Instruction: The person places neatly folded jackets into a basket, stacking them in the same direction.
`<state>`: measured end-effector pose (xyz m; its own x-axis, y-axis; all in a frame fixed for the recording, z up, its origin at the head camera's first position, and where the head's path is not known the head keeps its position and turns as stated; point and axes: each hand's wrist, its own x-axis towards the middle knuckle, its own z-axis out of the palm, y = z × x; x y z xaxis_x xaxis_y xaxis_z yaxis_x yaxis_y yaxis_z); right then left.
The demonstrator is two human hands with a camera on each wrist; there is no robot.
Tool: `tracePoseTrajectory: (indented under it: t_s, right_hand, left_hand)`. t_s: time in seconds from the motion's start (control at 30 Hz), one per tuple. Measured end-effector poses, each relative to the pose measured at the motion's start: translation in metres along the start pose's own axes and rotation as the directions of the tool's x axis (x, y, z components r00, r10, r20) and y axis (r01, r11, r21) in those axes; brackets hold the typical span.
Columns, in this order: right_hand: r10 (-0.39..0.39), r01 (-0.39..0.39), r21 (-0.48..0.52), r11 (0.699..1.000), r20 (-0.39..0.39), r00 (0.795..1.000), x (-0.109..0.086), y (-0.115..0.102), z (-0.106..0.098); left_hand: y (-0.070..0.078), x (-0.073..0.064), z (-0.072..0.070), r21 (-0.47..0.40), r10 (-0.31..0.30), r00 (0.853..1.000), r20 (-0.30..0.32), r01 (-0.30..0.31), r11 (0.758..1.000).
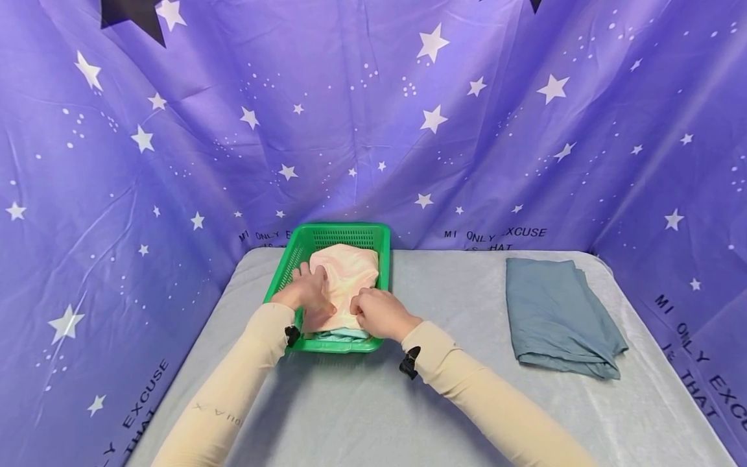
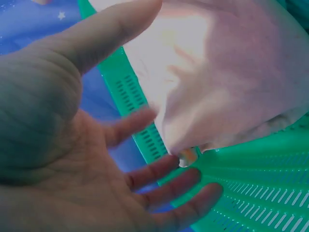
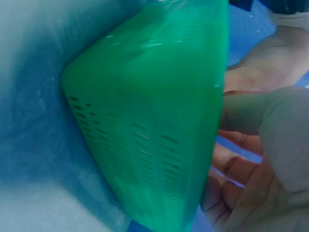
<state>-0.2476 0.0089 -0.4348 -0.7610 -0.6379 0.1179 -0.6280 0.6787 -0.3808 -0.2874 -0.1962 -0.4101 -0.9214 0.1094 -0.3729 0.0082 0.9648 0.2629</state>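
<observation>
A pale pink folded cloth lies in a green plastic basket, on top of a teal cloth that shows at the near end. My left hand is over the cloth's left side with fingers spread; in the left wrist view its fingertips reach the cloth's edge beside the perforated wall. At the near right of the cloth is my right hand, its fingers bent down toward the fabric. The right wrist view has those fingers behind the basket's rim, tips partly hidden, so I cannot tell whether they pinch the cloth.
A folded blue-grey cloth lies on the right of the grey-covered table. Purple curtains with white stars hang behind the table and along both sides. The basket stands near the table's back edge, left of centre.
</observation>
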Motion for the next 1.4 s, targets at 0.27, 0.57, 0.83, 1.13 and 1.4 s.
tracePoseTrajectory:
  t_s: [0.27,0.57,0.83,1.13,1.4]
  right_hand:
    - [-0.059,0.063,-0.128,0.99,0.034,0.998,0.005,0.0,0.004]
    - [-0.066,0.086,-0.153,0.985,0.13,0.989,0.015,0.003,0.011]
    - [-0.032,0.069,-0.156,0.985,0.227,0.973,0.022,0.007,0.01]
    - [-0.048,0.076,-0.1,0.992,0.256,0.965,0.018,0.006,0.005]
    - [-0.088,0.066,0.199,0.978,0.103,0.991,-0.003,0.016,-0.024]
  left_hand:
    - [-0.001,-0.002,-0.002,0.064,0.101,0.988,0.119,-0.109,0.992]
    - [-0.002,0.005,-0.002,0.018,0.13,0.965,0.228,-0.137,0.99]
    - [-0.008,0.011,-0.003,0.052,0.062,0.969,0.239,-0.077,0.996]
    - [-0.01,0.011,-0.002,0.074,0.038,0.966,0.255,-0.059,0.996]
    - [-0.009,-0.006,-0.003,0.006,0.105,0.984,0.145,-0.107,0.994]
